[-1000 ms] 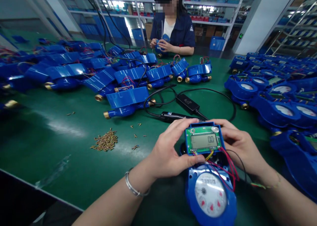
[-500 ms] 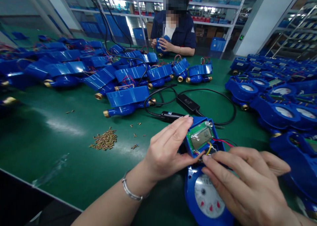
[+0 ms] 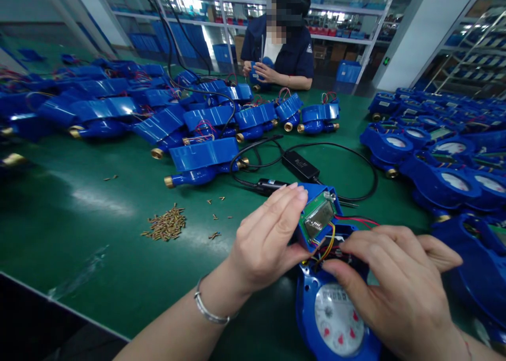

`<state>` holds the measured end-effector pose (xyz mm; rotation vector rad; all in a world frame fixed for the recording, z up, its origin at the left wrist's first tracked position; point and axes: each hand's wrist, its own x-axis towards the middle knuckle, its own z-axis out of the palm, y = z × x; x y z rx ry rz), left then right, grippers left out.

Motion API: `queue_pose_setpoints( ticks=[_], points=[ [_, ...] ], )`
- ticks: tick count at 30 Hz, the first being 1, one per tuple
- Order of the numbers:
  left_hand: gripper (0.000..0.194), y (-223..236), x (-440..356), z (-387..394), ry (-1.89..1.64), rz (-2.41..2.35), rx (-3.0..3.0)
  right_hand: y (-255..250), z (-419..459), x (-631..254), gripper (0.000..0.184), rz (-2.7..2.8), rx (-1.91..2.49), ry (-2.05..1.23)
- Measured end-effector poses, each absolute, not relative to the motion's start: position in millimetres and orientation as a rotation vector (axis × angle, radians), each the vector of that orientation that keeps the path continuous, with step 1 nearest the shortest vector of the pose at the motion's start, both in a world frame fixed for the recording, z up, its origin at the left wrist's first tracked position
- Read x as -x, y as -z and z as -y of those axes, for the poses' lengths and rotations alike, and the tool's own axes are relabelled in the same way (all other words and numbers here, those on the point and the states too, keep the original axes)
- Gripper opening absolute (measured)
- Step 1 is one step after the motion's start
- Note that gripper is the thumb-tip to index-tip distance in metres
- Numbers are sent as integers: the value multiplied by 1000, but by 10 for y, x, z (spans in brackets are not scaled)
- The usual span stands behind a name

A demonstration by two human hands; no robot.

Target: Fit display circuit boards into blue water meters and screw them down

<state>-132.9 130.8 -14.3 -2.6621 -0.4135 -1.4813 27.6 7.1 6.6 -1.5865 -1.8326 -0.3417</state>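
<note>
My left hand [image 3: 269, 229] grips the blue display housing [image 3: 310, 192], tilting it up above the blue water meter [image 3: 306, 308]. Inside that housing sits a green circuit board with a grey LCD [image 3: 319, 218]. Yellow, red and black wires [image 3: 329, 245] run from it down into the meter's open compartment. At that compartment is my right hand [image 3: 399, 282], thumb and forefinger apart at the wires; whether a wire is between the fingertips is hidden. The meter's round white dial [image 3: 339, 319] with red pointers faces up, partly behind my right hand.
A pile of small brass screws [image 3: 166, 224] lies on the green table [image 3: 118, 266], a few loose nearby. Behind the meter are a black cable adapter [image 3: 300, 165] and a black pen-like tool [image 3: 271, 186]. Blue meters [image 3: 203, 155] crowd the left and right. Opposite, a person [image 3: 276, 50] handles another meter.
My left hand has tipped the display housing further up, uncovering more of the compartment. The right thumb and forefinger have spread apart. The meter's dial shows more fully.
</note>
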Motion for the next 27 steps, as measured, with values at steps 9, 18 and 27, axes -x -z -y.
queue_pose_setpoints(
  ticks=[9,18,27],
  points=[
    [60,141,1341,-1307,1523,393,2632,-53,-93,-305,13,1790,1637,163],
    [69,143,1342,-1334,1536,506,2673,-88,-104,-302,15,1722,1673,-33],
    [68,140,1329,-1344,1545,550,2703,-68,-124,-311,14,1689,1703,39]
  ],
)
